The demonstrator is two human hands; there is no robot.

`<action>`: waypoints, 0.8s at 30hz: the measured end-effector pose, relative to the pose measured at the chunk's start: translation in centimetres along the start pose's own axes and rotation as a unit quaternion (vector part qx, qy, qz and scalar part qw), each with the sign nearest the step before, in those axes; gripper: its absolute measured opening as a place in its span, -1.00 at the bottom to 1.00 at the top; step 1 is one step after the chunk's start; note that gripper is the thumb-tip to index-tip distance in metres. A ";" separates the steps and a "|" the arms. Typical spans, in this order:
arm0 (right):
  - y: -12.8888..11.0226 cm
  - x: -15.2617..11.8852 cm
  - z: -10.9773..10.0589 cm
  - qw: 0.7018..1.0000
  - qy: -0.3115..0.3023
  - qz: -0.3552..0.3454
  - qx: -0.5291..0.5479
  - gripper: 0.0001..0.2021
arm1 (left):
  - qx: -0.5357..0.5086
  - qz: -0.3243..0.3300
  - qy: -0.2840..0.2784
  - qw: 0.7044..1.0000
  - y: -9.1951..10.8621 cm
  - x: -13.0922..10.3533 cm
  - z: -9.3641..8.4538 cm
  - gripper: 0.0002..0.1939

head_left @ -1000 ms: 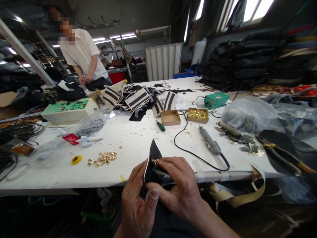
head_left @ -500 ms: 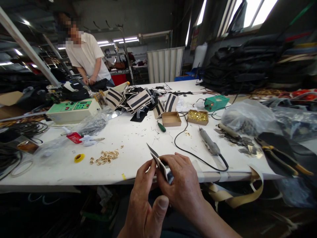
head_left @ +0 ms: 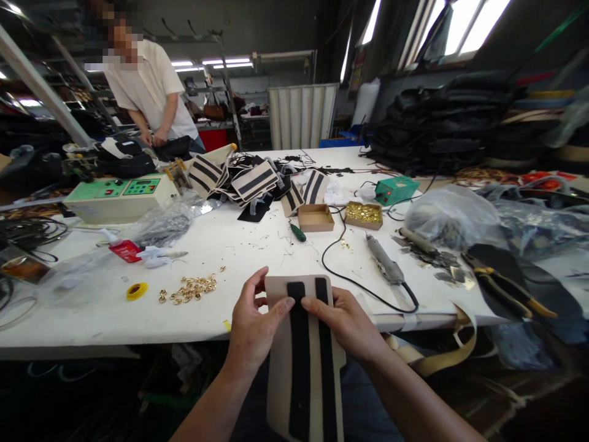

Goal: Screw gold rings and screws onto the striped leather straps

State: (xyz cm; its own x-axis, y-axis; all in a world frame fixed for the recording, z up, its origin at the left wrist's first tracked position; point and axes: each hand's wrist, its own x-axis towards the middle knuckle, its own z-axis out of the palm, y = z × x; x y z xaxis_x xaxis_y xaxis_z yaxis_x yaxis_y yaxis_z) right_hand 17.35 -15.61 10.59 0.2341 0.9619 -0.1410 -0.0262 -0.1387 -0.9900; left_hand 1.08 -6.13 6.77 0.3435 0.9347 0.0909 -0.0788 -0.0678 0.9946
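A beige panel with two black stripes [head_left: 315,368] faces me upright in front of the table's near edge. My left hand [head_left: 257,319] grips its upper left edge, thumb on the wider stripe. My right hand [head_left: 347,316] pinches the upper right edge, its thumb tip close to the left one. Gold metal rings [head_left: 193,288] lie loose on the white table left of the hands, beside a yellow tape roll [head_left: 137,291]. A grey corded tool [head_left: 385,259] rests to the right.
Striped panels [head_left: 255,181] are heaped at the back. An open cardboard box [head_left: 316,218] stands beside a box of gold pieces [head_left: 364,214]. Pliers [head_left: 510,288] and plastic bags [head_left: 453,212] lie at right. A person [head_left: 151,92] stands behind a control box [head_left: 122,196] at left.
The panel, seen edge-on before, now shows its striped face. Both hands have shifted to grip its two upper sides. The view has swung slightly to the right.
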 end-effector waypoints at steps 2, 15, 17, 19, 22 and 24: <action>1.1 1.3 -0.1 0.999 -0.006 0.031 0.024 -0.67 | -0.069 -0.073 -0.043 0.994 -1.1 1.1 0.0 -0.25; 3.6 9.4 2.4 0.983 -0.051 0.172 -0.046 -0.75 | -0.021 -0.215 -0.144 0.966 -4.0 6.7 -5.7 -0.59; 4.0 10.5 2.4 0.979 -0.020 0.188 -0.070 -0.78 | -0.029 -0.229 -0.142 0.963 -4.9 7.9 -5.2 -0.58; 3.9 11.2 2.2 0.977 0.001 0.199 -0.071 -0.81 | -0.045 -0.241 -0.146 0.959 -5.3 8.8 -4.6 -0.57; 3.2 11.4 2.0 0.978 0.010 0.205 -0.021 -0.86 | -0.078 -0.272 -0.158 0.946 -4.7 9.5 -4.2 -0.54; 2.9 11.1 2.1 0.976 0.003 0.217 0.019 -0.89 | -0.087 -0.298 -0.165 0.936 -4.1 9.3 -4.3 -0.52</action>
State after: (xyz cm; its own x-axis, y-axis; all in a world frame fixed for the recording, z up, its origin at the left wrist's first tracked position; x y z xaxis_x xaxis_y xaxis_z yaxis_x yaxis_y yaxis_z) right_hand 17.88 -4.84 6.16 0.1979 0.8133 -0.5471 -0.1594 -0.5240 -0.8367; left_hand 0.60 4.33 3.33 0.6433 0.6274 -0.4387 0.0783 0.5161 0.8530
